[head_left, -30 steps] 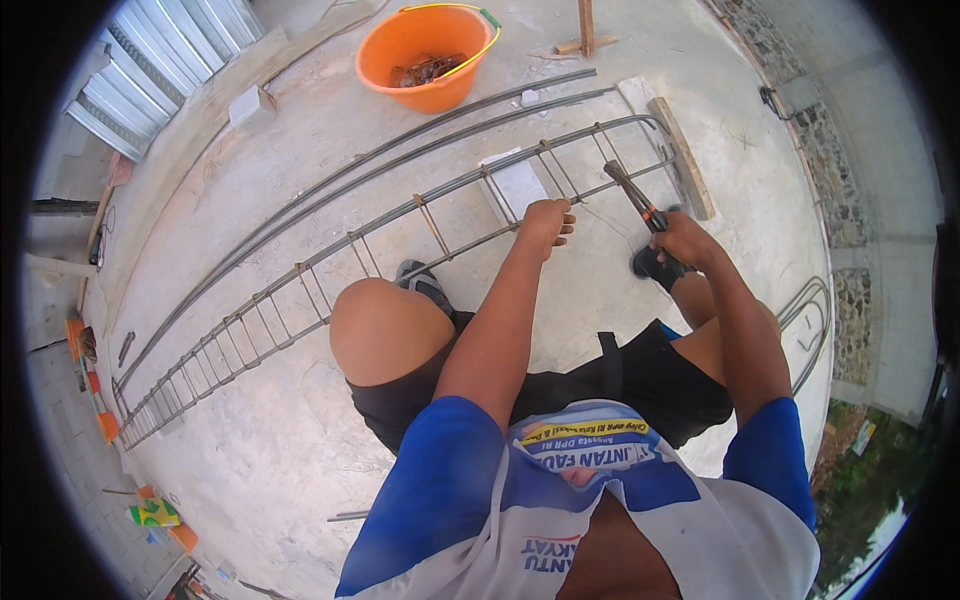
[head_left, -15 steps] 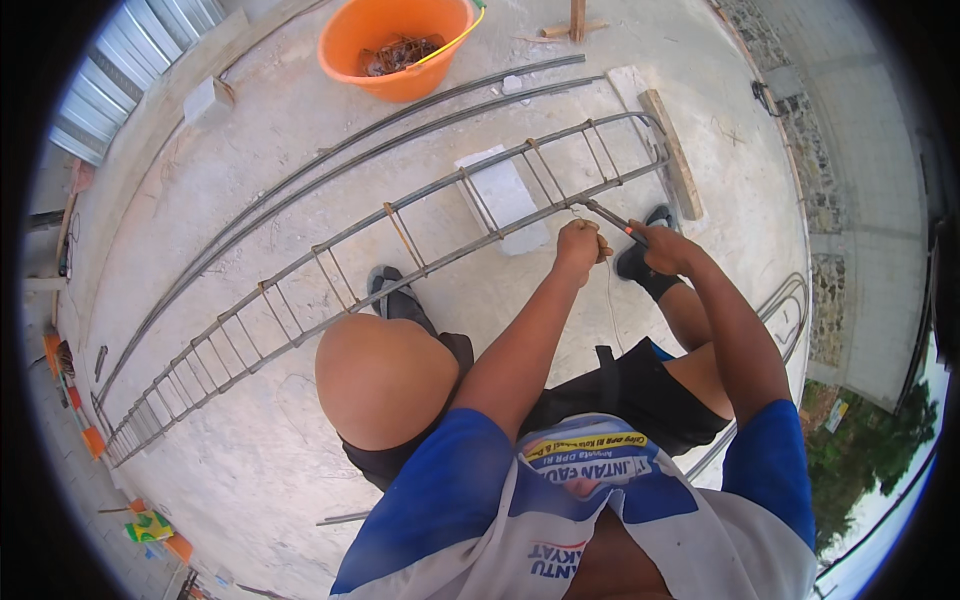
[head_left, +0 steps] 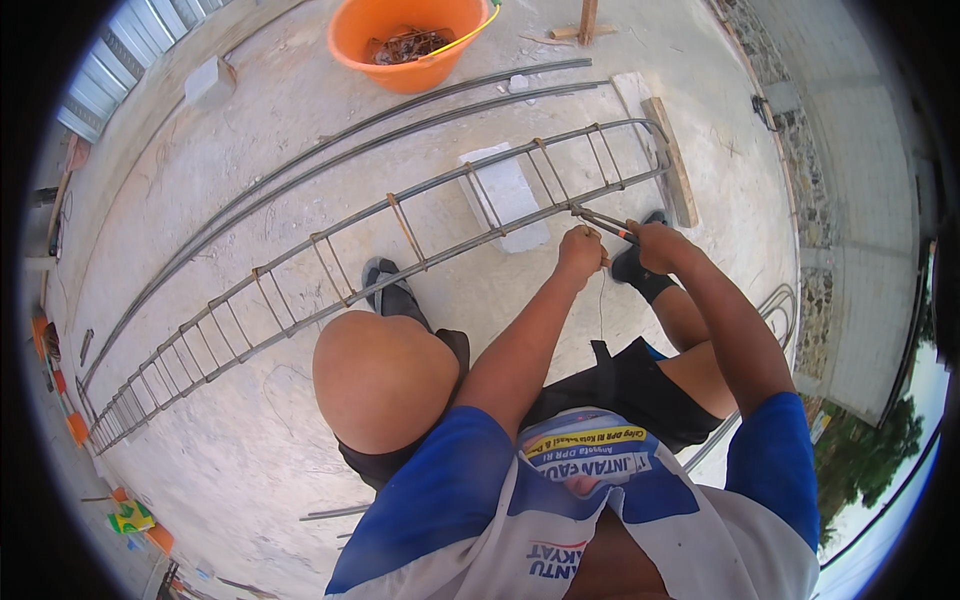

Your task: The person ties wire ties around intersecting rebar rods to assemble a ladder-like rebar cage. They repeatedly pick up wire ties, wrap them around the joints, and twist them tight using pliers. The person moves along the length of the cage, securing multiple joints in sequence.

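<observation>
My right hand [head_left: 662, 247] is closed around the handles of a pair of pincers [head_left: 606, 222]. The jaws touch the near bar of a long, ladder-like steel rebar cage [head_left: 405, 227], close to a cross tie. Just below the jaws, my left hand [head_left: 582, 254] is a closed fist pinching a thin tie wire [head_left: 602, 310], whose tail hangs toward the floor. A pale block [head_left: 508, 190] lies beneath the cage, left of the jaws. Where exactly the wire meets the bar is too small to make out.
Loose rebar rods [head_left: 340, 138] lie beyond the cage. An orange bucket [head_left: 350, 50] with scraps inside stands at the back. A wooden plank [head_left: 672, 160] is by the cage's right end. My shod feet are close to the cage. Another block [head_left: 210, 82] sits far left.
The pincers have tilted slightly, their jaws a little lower against the bar and the handles spread more visibly. My left hand stays just below. The whole view has shifted slightly.
</observation>
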A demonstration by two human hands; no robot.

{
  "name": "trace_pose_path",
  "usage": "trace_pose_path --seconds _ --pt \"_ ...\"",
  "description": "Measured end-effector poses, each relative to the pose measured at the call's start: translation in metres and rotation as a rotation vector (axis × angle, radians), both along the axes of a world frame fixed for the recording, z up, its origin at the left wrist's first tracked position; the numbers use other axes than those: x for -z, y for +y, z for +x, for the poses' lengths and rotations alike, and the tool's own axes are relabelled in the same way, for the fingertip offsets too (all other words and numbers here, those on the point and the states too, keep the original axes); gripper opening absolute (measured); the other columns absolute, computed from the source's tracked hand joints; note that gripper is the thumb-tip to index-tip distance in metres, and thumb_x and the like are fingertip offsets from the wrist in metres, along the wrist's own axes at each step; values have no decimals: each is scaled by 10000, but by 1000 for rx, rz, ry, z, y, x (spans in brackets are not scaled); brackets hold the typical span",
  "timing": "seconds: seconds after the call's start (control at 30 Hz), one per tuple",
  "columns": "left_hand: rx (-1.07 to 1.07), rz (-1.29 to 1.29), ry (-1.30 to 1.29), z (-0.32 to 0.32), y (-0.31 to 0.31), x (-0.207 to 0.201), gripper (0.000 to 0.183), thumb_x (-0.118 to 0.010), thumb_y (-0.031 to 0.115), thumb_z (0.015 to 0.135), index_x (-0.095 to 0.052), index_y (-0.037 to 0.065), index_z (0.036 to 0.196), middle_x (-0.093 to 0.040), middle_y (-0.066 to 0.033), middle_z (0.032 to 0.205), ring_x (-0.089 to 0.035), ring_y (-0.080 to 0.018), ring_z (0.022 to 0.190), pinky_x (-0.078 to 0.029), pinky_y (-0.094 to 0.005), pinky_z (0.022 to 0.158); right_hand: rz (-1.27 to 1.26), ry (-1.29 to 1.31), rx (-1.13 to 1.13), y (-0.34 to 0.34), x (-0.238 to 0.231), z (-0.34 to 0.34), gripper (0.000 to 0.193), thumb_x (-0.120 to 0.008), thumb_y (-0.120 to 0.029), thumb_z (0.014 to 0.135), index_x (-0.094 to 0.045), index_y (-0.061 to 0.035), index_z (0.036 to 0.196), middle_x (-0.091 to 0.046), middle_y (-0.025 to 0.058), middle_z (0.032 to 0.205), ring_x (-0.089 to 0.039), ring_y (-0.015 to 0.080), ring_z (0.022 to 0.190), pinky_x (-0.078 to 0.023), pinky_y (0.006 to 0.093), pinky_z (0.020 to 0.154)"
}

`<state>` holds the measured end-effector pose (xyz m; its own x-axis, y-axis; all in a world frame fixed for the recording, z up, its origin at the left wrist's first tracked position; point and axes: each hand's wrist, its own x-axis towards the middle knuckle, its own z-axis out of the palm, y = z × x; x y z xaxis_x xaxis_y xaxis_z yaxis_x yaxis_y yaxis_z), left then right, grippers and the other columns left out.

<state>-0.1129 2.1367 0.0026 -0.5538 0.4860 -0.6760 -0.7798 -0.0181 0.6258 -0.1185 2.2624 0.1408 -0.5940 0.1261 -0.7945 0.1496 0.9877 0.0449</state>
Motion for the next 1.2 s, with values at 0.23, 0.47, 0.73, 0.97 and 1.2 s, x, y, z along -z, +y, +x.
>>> trace_pose_path --seconds 0.23,0.47,0.73,0.97,1.2 --pt "-46 205 -143 -11 -14 -11 197 -465 159 981 -568 -8 980 -632 -100 666 -623 -205 509 -490 -339 503 -175 -199 244 18 13 -3 190 -640 -125 853 -624 62 881 -678 161 790 -690 234 640 -561 402 576" --pt "139 -640 1254 -4 -20 -20 641 -717 55 712 -496 111 1312 -535 -130 1237 -409 -340 1289 -304 -518 1062 -544 -457 802 30 6 -2 190 -704 -152 770 -643 25 807 -647 116 753 -658 205 639 -572 369 550" --pt "390 -373 1454 -1 13 -5 422 -679 66 713 -570 130 1116 -564 -83 1051 -487 -333 1148 -270 -579 1052 -683 -485 839 41 15 3 250 -737 -194 766 -655 17 873 -645 127 792 -667 222 673 -584 364 570" --pt "365 -517 1426 -6 37 7 246 -637 80 705 -604 113 947 -577 -75 925 -534 -300 997 -325 -587 957 253 554 -81 69 -78 -18 504 -698 -313 827 -583 26 1182 -621 172 992 -634 303 910 -527 396 738" --pt "607 -446 1182 -26 44 -22 214 -619 105 753 -633 130 965 -627 -94 1042 -538 -321 1092 -320 -608 973 476 472 -446 4 -5 41 589 -739 -400 775 -572 -13 1187 -600 147 976 -613 258 873 -503 426 764"
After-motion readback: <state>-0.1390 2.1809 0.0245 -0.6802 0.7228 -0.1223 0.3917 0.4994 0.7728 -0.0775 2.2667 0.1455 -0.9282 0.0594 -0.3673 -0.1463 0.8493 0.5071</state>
